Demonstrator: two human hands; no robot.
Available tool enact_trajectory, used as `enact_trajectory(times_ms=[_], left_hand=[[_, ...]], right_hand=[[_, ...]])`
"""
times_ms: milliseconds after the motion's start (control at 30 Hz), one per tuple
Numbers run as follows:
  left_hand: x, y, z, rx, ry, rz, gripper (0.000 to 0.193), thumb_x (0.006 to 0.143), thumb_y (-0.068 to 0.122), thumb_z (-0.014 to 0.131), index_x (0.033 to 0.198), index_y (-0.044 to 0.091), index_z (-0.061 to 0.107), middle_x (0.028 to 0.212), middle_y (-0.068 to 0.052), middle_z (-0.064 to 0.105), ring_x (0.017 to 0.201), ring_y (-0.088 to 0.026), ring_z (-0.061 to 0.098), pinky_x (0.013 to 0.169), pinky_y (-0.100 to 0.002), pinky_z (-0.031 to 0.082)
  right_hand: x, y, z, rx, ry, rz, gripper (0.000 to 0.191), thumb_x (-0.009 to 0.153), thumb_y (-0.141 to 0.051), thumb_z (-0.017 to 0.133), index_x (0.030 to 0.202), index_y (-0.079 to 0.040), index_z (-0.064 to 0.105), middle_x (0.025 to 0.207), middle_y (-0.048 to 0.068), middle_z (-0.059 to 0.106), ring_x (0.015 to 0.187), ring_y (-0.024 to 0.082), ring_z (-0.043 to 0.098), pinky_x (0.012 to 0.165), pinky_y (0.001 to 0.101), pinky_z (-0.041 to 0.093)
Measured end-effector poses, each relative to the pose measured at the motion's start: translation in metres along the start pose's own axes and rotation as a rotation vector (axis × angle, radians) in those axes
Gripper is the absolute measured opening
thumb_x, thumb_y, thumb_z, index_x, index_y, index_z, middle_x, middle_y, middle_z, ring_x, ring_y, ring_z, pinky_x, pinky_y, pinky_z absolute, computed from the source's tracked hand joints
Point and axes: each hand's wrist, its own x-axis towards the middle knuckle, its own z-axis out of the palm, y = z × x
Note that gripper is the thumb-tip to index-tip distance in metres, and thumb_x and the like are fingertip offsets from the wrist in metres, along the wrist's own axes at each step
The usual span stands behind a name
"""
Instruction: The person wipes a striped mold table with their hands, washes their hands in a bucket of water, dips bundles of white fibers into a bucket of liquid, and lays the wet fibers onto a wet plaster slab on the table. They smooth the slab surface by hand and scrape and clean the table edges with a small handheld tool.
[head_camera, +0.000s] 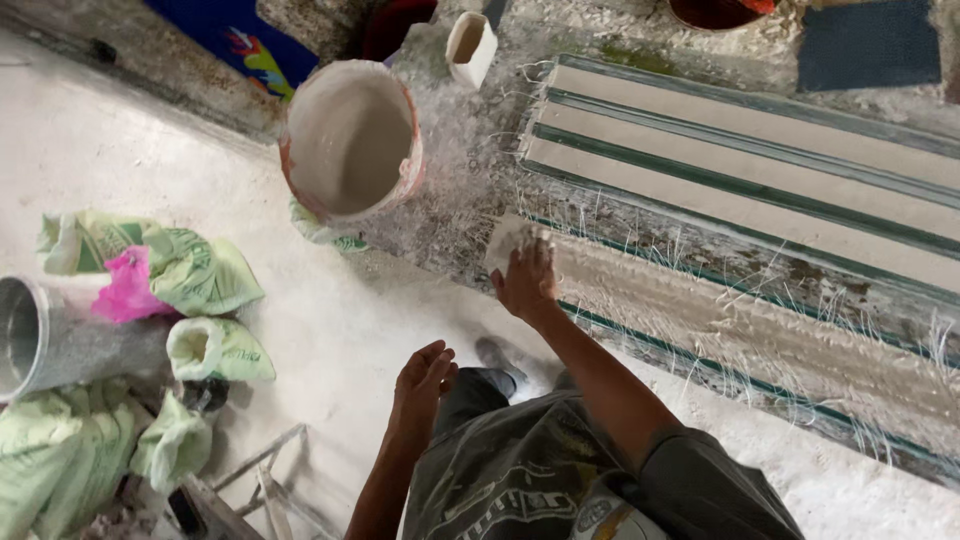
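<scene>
Pressing a white wad onto the fibre-strewn mould, the right hand grips it flat for spreading, bucket near, while the left hand hangs loosely curled, empty.

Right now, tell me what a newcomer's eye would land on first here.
The right hand presses a white wad onto the end of a long fibre-strewn mould running off to the right. Above it stands a plaster-coated bucket. At far left, a bright pink bag lies among green sacks.

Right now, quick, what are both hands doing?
Left hand: empty, fingers loosely curled.
Right hand: pressing a white wad onto the mould.
</scene>
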Motion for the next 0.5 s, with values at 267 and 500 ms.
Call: enact_trajectory(times_ms=[267,500], left_hand=[[0.099,-0.007,-0.022,-0.124,-0.255,0.052,0.046,0.098,0.025,0.065,0.135,-0.002,0.059,0.109,-0.003,0.068,0.093,-0.013,0.062,0.078,-0.031,0.050],[0.202,0.002,-0.053,0.129,-0.444,0.191,0.045,0.103,0.027,0.063,0.136,-0.003,0.062,0.109,-0.013,0.068,0.095,-0.017,0.061,0.081,-0.031,0.051]], right_hand=[[-0.014,-0.004,-0.012,0.000,0.093,-0.170,0.055,0.097,-0.042,0.056,0.128,0.003,0.060,0.153,0.027,0.039,0.145,0.044,0.029,0.121,0.0542,0.019],[-0.030,0.040,-0.020,0.096,0.277,0.306,0.017,0.099,-0.016,0.063,0.082,-0.012,0.067,0.095,0.011,0.070,0.093,0.026,0.070,0.083,0.0450,0.059]])
